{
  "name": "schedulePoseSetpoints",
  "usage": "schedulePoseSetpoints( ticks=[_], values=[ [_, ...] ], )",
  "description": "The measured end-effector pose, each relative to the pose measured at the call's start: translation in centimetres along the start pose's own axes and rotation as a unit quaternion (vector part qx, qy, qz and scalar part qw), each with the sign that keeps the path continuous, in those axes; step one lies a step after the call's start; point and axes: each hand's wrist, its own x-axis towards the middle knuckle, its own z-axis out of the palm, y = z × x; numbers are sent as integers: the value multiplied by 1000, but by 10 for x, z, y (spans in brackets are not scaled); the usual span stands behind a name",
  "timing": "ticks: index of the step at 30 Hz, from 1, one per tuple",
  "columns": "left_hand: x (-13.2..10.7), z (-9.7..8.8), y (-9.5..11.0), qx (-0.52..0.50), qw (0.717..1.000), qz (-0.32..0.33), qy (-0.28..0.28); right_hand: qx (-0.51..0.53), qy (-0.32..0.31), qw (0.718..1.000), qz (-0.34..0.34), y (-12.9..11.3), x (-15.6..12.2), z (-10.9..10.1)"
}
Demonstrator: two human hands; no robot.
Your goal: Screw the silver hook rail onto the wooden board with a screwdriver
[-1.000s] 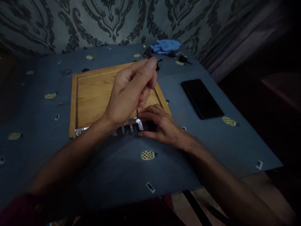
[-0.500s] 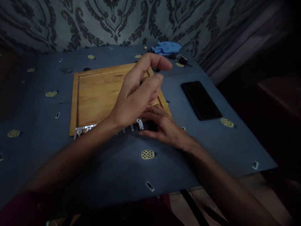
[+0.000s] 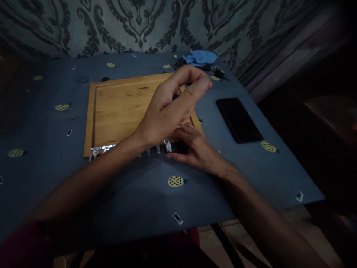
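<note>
Left hand (image 3: 167,111) farther right over panel (image 3: 119,111)

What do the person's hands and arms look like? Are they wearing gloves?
No gloves: the left hand and right hand are bare, with no rings or watch visible. A dark maroon sleeve shows on the left arm. The right arm shows no sleeve here.

There's one board (image 3: 119,111), one phone (image 3: 239,120), one cloth (image 3: 200,58).
</note>
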Motion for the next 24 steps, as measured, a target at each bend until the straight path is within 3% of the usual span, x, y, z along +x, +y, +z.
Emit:
schedulePoseSetpoints(
  ticks=[24],
  values=[
    [1,0,4,0,999,-33,-1,-7,-15,1000,-4,-1,0,-2]
  ],
)
